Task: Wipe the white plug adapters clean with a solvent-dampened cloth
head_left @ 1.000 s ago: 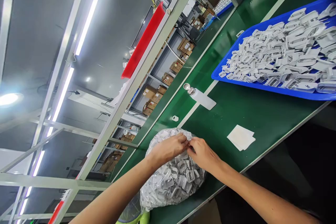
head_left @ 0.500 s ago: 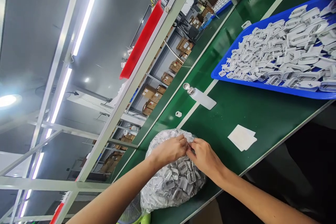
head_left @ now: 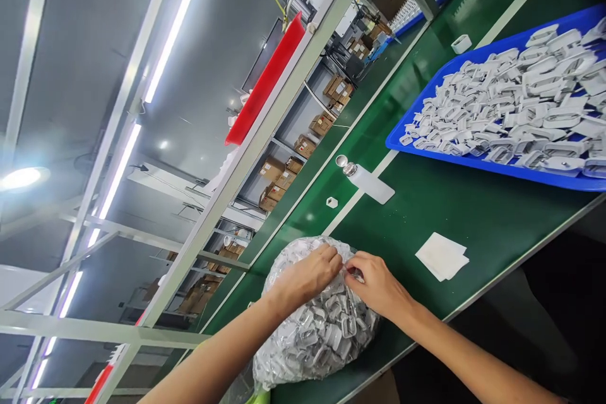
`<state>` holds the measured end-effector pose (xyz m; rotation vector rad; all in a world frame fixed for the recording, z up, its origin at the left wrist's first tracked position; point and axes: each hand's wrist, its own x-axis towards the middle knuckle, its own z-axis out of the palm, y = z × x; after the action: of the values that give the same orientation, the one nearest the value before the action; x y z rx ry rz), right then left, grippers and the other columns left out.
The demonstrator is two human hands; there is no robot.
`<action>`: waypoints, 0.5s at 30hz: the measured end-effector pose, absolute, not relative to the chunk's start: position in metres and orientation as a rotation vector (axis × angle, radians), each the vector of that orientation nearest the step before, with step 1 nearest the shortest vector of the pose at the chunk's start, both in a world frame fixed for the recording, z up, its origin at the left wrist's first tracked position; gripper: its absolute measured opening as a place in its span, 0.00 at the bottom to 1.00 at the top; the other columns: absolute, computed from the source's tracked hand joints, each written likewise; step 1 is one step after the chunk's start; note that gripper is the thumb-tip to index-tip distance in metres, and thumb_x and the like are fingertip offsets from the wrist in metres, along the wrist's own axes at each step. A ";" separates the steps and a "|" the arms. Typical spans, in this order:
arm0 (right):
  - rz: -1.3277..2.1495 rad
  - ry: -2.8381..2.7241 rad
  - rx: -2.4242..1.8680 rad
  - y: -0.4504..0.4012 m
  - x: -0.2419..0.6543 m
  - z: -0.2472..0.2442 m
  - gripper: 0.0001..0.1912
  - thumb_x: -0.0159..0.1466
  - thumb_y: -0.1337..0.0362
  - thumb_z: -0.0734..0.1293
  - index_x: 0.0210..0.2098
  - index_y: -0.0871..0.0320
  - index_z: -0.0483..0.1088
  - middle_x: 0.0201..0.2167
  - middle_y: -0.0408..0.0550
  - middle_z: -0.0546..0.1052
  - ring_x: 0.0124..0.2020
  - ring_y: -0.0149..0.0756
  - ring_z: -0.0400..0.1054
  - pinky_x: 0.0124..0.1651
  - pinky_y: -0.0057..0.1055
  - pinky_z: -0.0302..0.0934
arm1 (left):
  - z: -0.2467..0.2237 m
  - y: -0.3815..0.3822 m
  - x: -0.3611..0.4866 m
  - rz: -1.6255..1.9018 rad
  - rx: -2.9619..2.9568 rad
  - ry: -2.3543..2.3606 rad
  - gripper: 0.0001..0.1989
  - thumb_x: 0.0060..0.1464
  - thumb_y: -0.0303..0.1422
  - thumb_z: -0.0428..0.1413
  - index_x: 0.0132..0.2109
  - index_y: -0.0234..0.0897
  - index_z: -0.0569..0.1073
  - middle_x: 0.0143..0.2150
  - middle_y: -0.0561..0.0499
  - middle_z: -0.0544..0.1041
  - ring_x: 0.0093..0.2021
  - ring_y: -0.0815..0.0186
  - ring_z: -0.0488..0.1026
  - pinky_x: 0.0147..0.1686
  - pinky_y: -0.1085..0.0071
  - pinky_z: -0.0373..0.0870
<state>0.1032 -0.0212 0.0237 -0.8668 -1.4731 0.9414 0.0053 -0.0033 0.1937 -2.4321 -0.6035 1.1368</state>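
A clear plastic bag [head_left: 326, 334], bulging with many small white plastic parts, stands on the green worktop in the head view. My left hand [head_left: 315, 274] lies over its top, fingers closed in a pinch on the bag's plastic. Close beside it, my right hand [head_left: 376, 281] pinches the plastic too, thumb and forefinger nearly meeting. The fingertips of both hands almost touch at the bag's neck. What exactly lies between the fingertips is too small to make out.
Right of the bag lie white paper squares [head_left: 442, 256]. Beyond are a white bottle [head_left: 372, 184] with a metal neck, a round cap [head_left: 341, 161] and a loose white part [head_left: 332, 202]. A blue tray [head_left: 473, 167] heaped with white parts fills the right. A metal frame [head_left: 265, 139] crosses above.
My hands have drawn slightly apart at the bag's neck, with both still pinching. The whole view has shifted a little; the tray, bottle and paper lie as before.
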 end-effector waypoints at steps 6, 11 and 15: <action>0.872 -1.486 -0.839 -0.020 0.107 0.027 0.10 0.68 0.68 0.69 0.29 0.60 0.70 0.32 0.41 0.74 0.35 0.32 0.71 0.42 0.34 0.69 | 0.194 0.004 0.020 1.135 -2.612 -0.777 0.08 0.67 0.22 0.48 0.43 0.36 0.70 0.43 0.47 0.77 0.43 0.61 0.74 0.44 0.67 0.68; 0.776 -1.522 -0.862 -0.023 0.110 0.026 0.06 0.66 0.74 0.67 0.33 0.61 0.73 0.33 0.44 0.73 0.37 0.34 0.70 0.42 0.34 0.68 | 0.190 0.006 0.017 0.860 -2.656 -1.197 0.03 0.59 0.27 0.54 0.40 0.40 0.69 0.37 0.52 0.77 0.36 0.62 0.76 0.34 0.69 0.68; 0.705 -1.576 -0.799 -0.022 0.111 0.024 0.07 0.62 0.77 0.67 0.34 0.61 0.76 0.33 0.48 0.74 0.37 0.37 0.71 0.40 0.32 0.66 | 0.182 -0.001 0.017 0.673 -2.611 -1.423 0.09 0.51 0.25 0.53 0.39 0.42 0.70 0.36 0.54 0.79 0.36 0.62 0.78 0.33 0.70 0.68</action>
<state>0.1112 -0.0223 0.0239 -0.7995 -1.5756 0.7045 0.0168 -0.0011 0.1819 -2.6105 -1.4234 0.6732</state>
